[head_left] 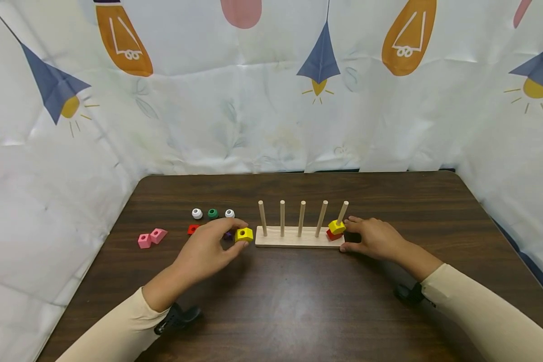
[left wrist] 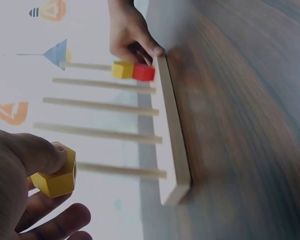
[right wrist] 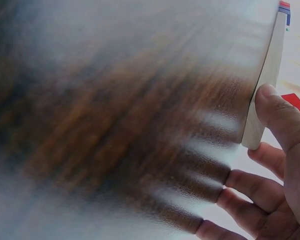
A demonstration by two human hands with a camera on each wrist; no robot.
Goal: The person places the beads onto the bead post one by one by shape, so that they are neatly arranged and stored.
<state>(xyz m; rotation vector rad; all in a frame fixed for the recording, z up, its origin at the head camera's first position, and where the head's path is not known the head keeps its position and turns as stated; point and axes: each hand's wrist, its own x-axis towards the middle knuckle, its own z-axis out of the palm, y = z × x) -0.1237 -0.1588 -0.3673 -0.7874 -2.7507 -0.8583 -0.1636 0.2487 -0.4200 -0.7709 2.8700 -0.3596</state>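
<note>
My left hand (head_left: 208, 246) pinches a yellow block with a hole (head_left: 244, 235) between thumb and fingers, just left of the wooden peg stand (head_left: 294, 244). In the left wrist view this yellow block (left wrist: 57, 175) overlaps the line of the nearest peg. My right hand (head_left: 377, 239) grips the stand's right end, thumb (right wrist: 272, 100) on the front face. On the rightmost peg, a yellow block (head_left: 337, 227) sits above a red block (head_left: 333, 236). The other pegs (head_left: 301, 218) are bare.
At far left lie two pink blocks (head_left: 151, 238). Near my left hand are two white beads (head_left: 197, 213), a green bead (head_left: 213, 213), a red block (head_left: 193, 229) and a partly hidden dark purple piece (head_left: 228, 235). A patterned cloth (head_left: 271, 125) hangs behind the brown table (head_left: 294, 311).
</note>
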